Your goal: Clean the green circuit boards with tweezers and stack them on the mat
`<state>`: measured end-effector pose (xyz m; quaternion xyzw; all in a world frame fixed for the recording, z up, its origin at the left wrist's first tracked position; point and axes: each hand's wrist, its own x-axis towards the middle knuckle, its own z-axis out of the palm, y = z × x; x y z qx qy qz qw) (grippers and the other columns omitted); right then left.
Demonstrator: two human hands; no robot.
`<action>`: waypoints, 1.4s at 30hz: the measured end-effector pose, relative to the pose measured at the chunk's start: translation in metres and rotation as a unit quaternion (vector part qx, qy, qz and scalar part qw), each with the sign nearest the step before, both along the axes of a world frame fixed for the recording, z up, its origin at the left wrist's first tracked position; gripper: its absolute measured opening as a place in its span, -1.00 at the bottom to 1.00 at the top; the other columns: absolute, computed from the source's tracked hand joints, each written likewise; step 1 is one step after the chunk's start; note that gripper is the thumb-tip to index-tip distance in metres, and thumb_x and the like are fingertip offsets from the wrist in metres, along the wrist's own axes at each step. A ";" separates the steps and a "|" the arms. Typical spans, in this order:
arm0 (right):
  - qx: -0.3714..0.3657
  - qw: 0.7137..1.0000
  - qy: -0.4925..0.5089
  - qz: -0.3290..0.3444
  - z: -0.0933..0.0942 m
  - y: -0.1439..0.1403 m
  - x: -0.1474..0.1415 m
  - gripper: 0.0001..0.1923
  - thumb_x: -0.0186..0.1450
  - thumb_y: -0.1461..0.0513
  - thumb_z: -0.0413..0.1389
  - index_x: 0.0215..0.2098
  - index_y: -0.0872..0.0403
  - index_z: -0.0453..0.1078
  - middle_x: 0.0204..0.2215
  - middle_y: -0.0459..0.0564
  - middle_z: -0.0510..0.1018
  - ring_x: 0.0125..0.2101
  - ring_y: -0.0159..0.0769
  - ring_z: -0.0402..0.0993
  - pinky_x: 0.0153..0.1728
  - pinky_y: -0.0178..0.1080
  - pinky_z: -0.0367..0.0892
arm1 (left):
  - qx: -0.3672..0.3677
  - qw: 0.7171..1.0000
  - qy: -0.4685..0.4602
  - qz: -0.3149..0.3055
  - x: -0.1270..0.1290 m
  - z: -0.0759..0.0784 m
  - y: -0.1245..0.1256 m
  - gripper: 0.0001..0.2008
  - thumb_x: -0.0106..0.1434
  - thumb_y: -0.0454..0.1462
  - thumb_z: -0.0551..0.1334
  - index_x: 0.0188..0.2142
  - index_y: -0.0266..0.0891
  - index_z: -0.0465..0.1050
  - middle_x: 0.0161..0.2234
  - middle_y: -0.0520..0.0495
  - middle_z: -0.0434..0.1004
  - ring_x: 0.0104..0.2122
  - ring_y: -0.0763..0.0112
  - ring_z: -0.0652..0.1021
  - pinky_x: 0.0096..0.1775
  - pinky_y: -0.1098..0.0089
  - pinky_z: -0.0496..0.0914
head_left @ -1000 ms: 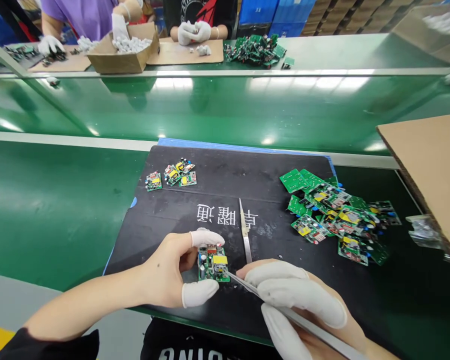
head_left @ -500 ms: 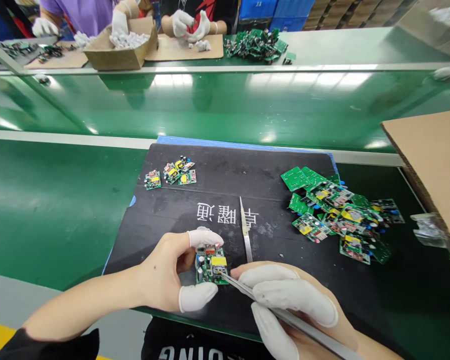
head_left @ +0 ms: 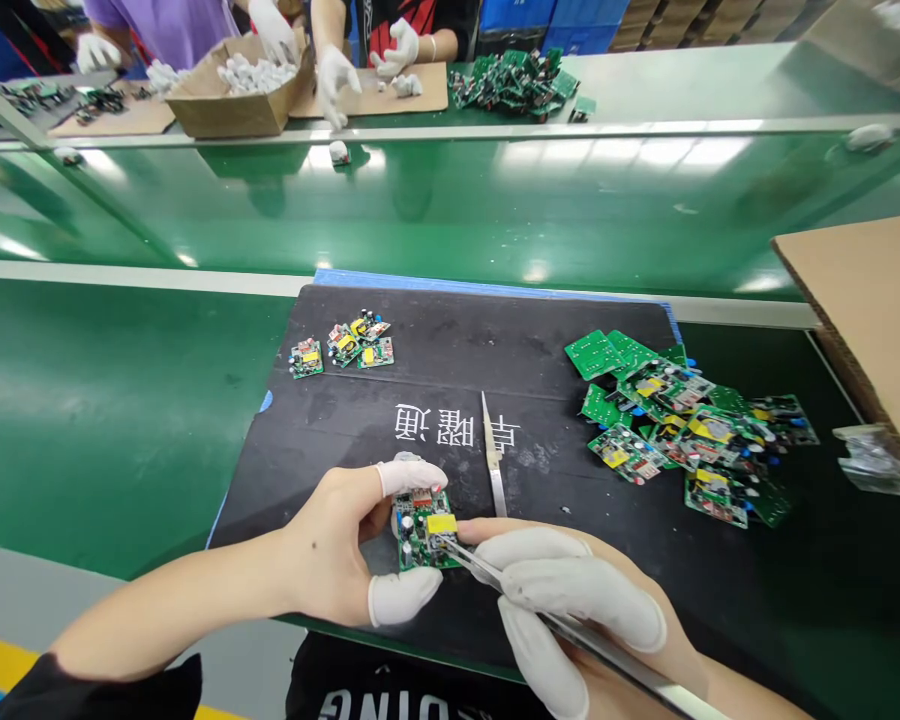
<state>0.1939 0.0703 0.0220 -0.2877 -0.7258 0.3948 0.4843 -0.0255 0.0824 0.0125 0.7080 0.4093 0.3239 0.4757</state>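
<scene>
On black matte mat (head_left: 345,420) — hands pinch small green board (head_left: 422,530).

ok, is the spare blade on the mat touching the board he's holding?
No, the blade lies apart on the mat, right of the board.

Bare black mat (head_left: 450,330) between small board cluster (head_left: 343,345) and board pile (head_left: 682,425), spare tweezers (head_left: 493,455) mid-mat, cardboard (head_left: 870,310) blocking right
</scene>
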 end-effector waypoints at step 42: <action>0.116 0.993 -0.031 0.014 -0.005 0.007 -0.003 -0.70 0.22 0.49 0.02 -0.12 0.10 0.28 -0.43 0.02 0.55 -0.38 -0.26 0.63 -0.13 -0.17 0.61 | -0.063 0.998 0.016 0.012 0.000 -0.001 0.002 -0.57 0.05 -0.23 0.32 -0.06 -0.26 0.40 -0.47 0.01 0.45 -0.64 0.60 0.19 -0.63 0.54 0.14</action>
